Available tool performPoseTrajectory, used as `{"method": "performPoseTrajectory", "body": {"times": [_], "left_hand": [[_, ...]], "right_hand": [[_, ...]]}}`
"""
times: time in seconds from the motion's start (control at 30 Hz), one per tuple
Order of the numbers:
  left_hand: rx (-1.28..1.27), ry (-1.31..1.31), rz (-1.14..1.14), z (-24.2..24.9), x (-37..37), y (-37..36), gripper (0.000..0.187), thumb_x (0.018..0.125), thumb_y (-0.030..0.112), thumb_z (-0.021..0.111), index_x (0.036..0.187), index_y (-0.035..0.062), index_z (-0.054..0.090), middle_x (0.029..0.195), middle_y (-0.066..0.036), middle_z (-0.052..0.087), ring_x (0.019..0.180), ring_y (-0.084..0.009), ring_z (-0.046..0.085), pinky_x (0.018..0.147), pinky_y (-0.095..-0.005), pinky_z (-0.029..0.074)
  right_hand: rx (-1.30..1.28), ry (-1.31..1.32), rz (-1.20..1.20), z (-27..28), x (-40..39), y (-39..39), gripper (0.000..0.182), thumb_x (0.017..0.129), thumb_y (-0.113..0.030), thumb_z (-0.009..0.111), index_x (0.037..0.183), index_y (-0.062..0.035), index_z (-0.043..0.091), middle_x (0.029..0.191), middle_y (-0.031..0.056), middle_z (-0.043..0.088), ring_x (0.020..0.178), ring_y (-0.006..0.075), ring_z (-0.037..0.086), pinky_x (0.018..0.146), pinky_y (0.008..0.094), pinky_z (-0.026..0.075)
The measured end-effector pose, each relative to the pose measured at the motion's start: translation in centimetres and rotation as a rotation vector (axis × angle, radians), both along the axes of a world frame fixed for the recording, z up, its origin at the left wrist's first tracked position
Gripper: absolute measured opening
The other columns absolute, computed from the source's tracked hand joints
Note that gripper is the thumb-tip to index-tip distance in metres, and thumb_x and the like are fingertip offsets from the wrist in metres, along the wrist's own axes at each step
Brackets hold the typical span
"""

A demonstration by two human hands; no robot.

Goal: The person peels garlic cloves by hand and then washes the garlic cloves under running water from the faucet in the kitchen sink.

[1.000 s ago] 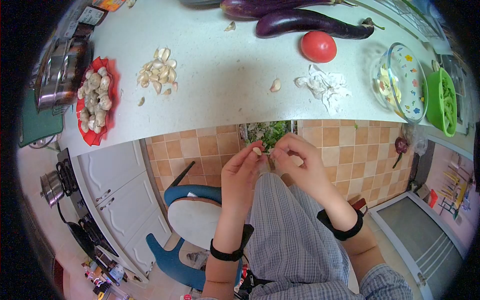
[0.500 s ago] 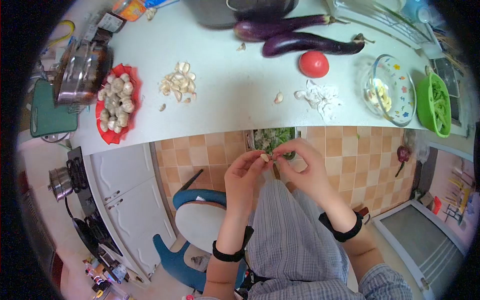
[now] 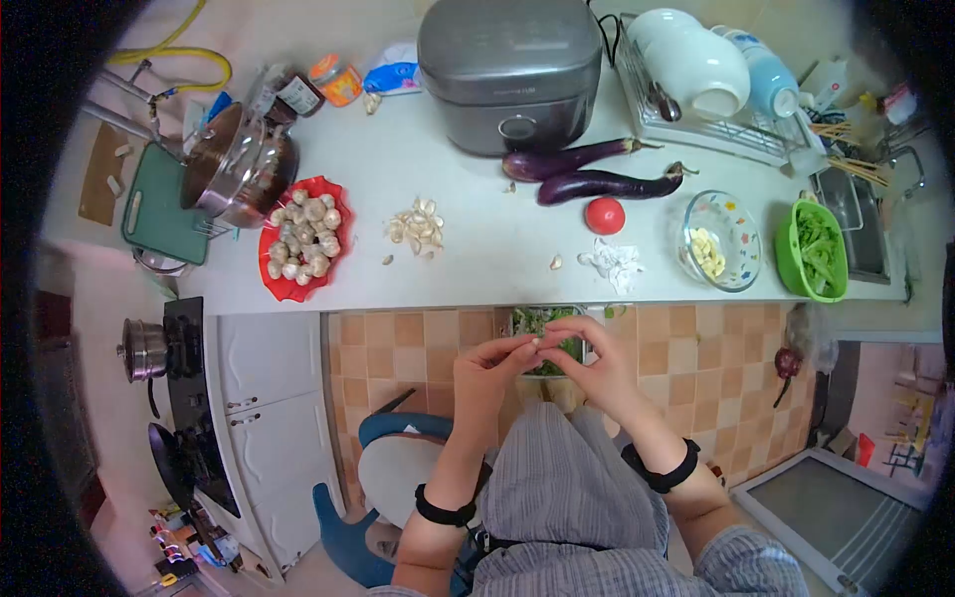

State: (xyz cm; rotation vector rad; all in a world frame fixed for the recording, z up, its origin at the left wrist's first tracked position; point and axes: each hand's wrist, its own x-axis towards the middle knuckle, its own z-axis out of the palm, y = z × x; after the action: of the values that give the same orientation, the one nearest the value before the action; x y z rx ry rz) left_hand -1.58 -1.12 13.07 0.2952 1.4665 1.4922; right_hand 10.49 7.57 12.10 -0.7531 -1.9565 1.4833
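Over the floor, in front of the counter edge, both hands meet at the fingertips. My left hand [image 3: 489, 370] and my right hand [image 3: 600, 363] pinch a small pale garlic clove [image 3: 537, 342], mostly covered by the fingers. On the counter lie a pile of loose cloves [image 3: 417, 227], a single clove [image 3: 556, 262] and a heap of white peelings [image 3: 614, 263]. Peeled cloves [image 3: 706, 253] rest inside a clear glass bowl [image 3: 748, 265]. Whole garlic bulbs [image 3: 304, 239] fill a red plate [image 3: 335, 195].
A rice cooker [image 3: 509, 75], two eggplants [image 3: 617, 186] and a tomato [image 3: 605, 216] stand further back. A green basket of vegetables [image 3: 789, 261] is at the right, a glass pot [image 3: 249, 169] at the left. Below are a bin [image 3: 582, 348] and a blue chair [image 3: 343, 547].
The view has tilted up, so the whole rice cooker and dish rack show. My hands have drawn closer together around the clove, which is now more hidden.
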Motion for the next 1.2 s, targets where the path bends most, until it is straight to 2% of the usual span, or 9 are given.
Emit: {"method": "performPoseTrajectory", "body": {"times": [0.2, 0.4, 0.5, 0.6, 0.7, 0.8, 0.9, 1.07, 1.2], "left_hand": [[0.08, 0.005, -0.084, 1.2, -0.1, 0.0, 0.016, 0.077, 0.005, 0.059, 0.088, -0.0048, 0.06, 0.085, -0.011, 0.061, 0.078, -0.0164, 0.059, 0.072, -0.0247, 0.048], [0.171, -0.076, -0.119, 2.2, -0.1, 0.4, 0.021, 0.08, 0.005, 0.054, 0.097, -0.0055, 0.055, 0.092, -0.012, 0.059, 0.082, -0.0186, 0.059, 0.077, -0.027, 0.048], [0.208, -0.076, -0.155, 2.5, -0.2, 0.2, 0.02, 0.081, 0.005, 0.053, 0.098, -0.0053, 0.054, 0.093, -0.012, 0.059, 0.083, -0.0191, 0.059, 0.078, -0.0282, 0.047], [0.24, -0.036, -0.188, 2.8, -0.2, 0.0, 0.019, 0.081, 0.006, 0.052, 0.097, -0.0047, 0.054, 0.092, -0.012, 0.059, 0.085, -0.0189, 0.058, 0.079, -0.0285, 0.047], [0.264, -0.064, -0.185, 2.5, -0.7, -0.4, 0.018, 0.081, 0.006, 0.053, 0.096, -0.0039, 0.053, 0.092, -0.01, 0.058, 0.085, -0.0181, 0.058, 0.078, -0.0272, 0.046], [0.263, -0.03, -0.191, 2.1, -1.4, -0.8, 0.018, 0.081, 0.005, 0.053, 0.096, -0.0034, 0.053, 0.091, -0.009, 0.058, 0.084, -0.0167, 0.057, 0.077, -0.0258, 0.046], [0.256, 0.01, -0.181, 2.2, -1.8, -1.1, 0.017, 0.08, 0.005, 0.054, 0.095, -0.0029, 0.054, 0.091, -0.009, 0.058, 0.083, -0.0154, 0.057, 0.077, -0.0249, 0.045], [0.407, 0.126, -0.156, 2.6, -2.0, -1.5, 0.015, 0.077, -0.003, 0.055, 0.092, -0.0037, 0.055, 0.091, -0.008, 0.057, 0.085, -0.0136, 0.055, 0.077, -0.0232, 0.044], [0.444, 0.39, -0.132, 3.5, -2.2, -2.0, 0.014, 0.076, -0.005, 0.055, 0.09, -0.0048, 0.056, 0.092, -0.009, 0.055, 0.086, -0.0138, 0.055, 0.078, -0.0233, 0.044]], "right_hand": [[0.036, -0.006, -0.04, 1.6, 0.6, -0.9, 0.023, 0.075, -0.002, 0.057, 0.098, -0.0024, 0.052, 0.087, 0.0086, 0.058, 0.082, 0.0168, 0.056, 0.075, 0.0273, 0.043], [-0.224, 0.173, -0.217, 3.1, 1.0, -1.5, 0.019, 0.078, -0.004, 0.056, 0.096, -0.001, 0.052, 0.085, 0.0075, 0.057, 0.08, 0.0159, 0.055, 0.074, 0.0263, 0.043], [0.003, 0.06, -0.161, 3.4, 1.4, -1.6, 0.018, 0.077, -0.006, 0.056, 0.094, -0.0004, 0.052, 0.086, 0.0086, 0.057, 0.079, 0.016, 0.055, 0.073, 0.0257, 0.043], [-0.262, -0.2, -0.134, 2.3, 2.0, -1.5, 0.013, 0.076, -0.007, 0.058, 0.087, -0.0007, 0.054, 0.083, 0.0086, 0.057, 0.077, 0.0154, 0.055, 0.07, 0.0248, 0.043], [-0.06, -0.252, -0.151, 3.0, 0.8, -2.2, 0.009, 0.075, -0.008, 0.059, 0.08, -0.001, 0.056, 0.078, 0.008, 0.058, 0.072, 0.0146, 0.055, 0.065, 0.0238, 0.042], [0.259, -0.077, -0.336, 3.4, -0.2, -2.7, 0.006, 0.077, -0.006, 0.056, 0.077, 0.0003, 0.056, 0.075, 0.0041, 0.057, 0.072, 0.0111, 0.052, 0.067, 0.0227, 0.041], [0.1, -0.105, -0.196, 5.2, 0.0, -2.7, 0.013, 0.074, -0.009, 0.061, 0.082, 0.0008, 0.058, 0.078, 0.0077, 0.059, 0.069, 0.0144, 0.056, 0.066, 0.0237, 0.044], [-0.312, 0.022, -0.122, 5.6, -1.3, -3.2, 0.015, 0.077, -0.006, 0.059, 0.09, 0.0016, 0.059, 0.081, 0.0052, 0.061, 0.071, 0.0048, 0.054, 0.065, 0.0173, 0.043], [-0.359, 0.127, -0.13, 5.9, -2.1, -3.5, 0.013, 0.077, -0.004, 0.059, 0.088, 0.0013, 0.059, 0.079, 0.0053, 0.061, 0.07, 0.0034, 0.053, 0.064, 0.0159, 0.042]]}}
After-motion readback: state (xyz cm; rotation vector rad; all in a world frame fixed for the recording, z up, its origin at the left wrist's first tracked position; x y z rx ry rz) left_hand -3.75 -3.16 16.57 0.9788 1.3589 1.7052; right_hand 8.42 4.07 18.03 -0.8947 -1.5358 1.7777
